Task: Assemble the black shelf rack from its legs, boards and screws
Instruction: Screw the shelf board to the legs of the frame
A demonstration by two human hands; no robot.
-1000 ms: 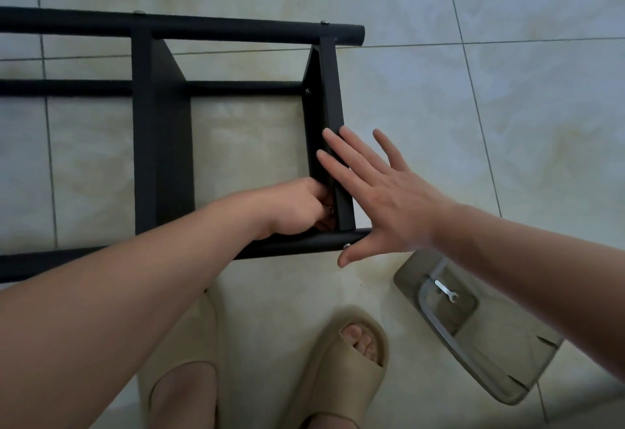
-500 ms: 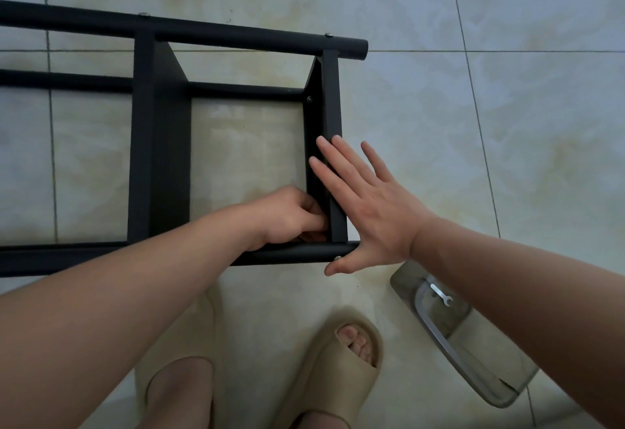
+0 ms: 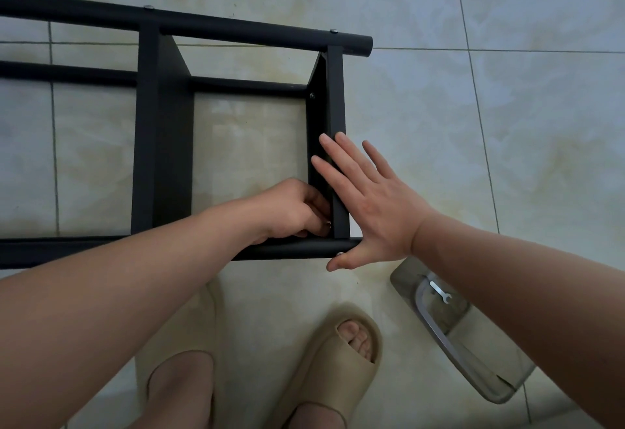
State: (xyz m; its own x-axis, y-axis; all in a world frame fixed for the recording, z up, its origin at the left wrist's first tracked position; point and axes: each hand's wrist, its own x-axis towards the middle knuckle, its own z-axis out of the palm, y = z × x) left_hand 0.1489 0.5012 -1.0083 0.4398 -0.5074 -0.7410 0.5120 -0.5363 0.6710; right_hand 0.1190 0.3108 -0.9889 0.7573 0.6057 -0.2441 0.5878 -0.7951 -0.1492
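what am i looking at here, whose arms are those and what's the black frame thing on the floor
There is no machine here. A person wears a camera on their head, so the single view looks down at their own arms and feet. The black frame is a shelf rack lying on the tiled floor. The right hand is flat and open, resting against the end board. The left hand has its fingers curled in the inner corner where that board meets the near leg. Whatever it may be pinching is hidden. Beside the right forearm a small wrench lies in a clear tray. The person wears beige slippers.
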